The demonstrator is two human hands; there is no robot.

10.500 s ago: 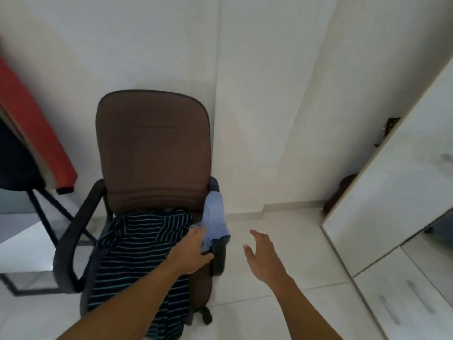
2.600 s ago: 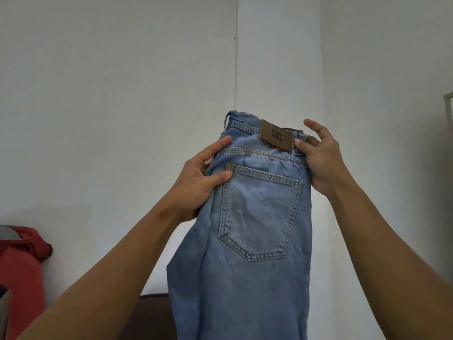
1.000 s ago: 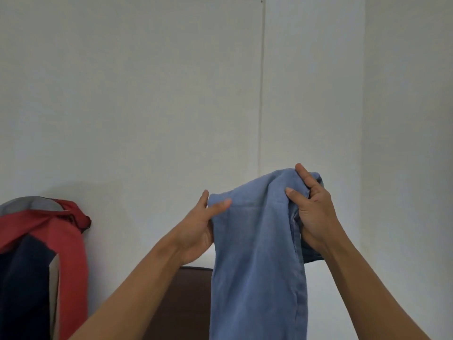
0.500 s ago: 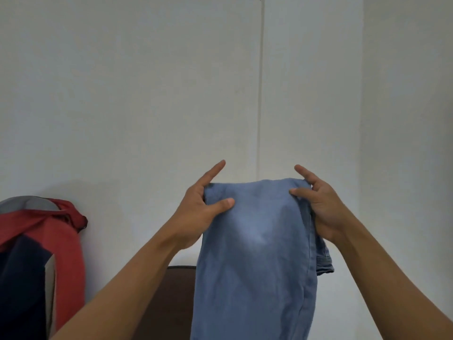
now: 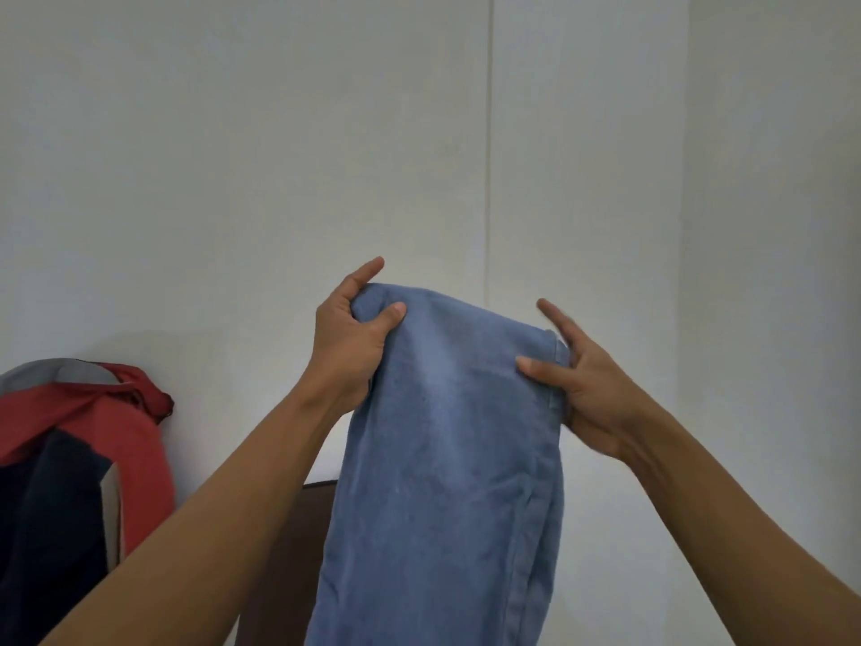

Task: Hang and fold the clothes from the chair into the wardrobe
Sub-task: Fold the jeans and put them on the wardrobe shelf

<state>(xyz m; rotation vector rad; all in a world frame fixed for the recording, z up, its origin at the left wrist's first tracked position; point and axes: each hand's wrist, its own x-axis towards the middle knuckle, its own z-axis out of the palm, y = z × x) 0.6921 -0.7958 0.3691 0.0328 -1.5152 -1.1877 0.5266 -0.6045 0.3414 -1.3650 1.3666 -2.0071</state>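
I hold a pair of light blue jeans (image 5: 447,459) up in front of me, doubled over so the fold is at the top and the cloth hangs straight down past the bottom of the view. My left hand (image 5: 349,338) grips the fold's upper left corner, thumb in front. My right hand (image 5: 582,389) pinches the right edge a little lower, with the fingers spread. Behind the jeans the top of the brown chair back (image 5: 284,543) shows. The chair seat and the wardrobe are out of view.
Red and dark navy fabric with a grey top (image 5: 79,463) stands at the lower left against the wall. A plain white wall (image 5: 279,156) fills the background, with a vertical seam (image 5: 489,142) and a corner at the right.
The fold has tilted: my left hand has risen and my right hand has dropped lower on the right edge. The loose end that hung behind at the right is no longer visible.
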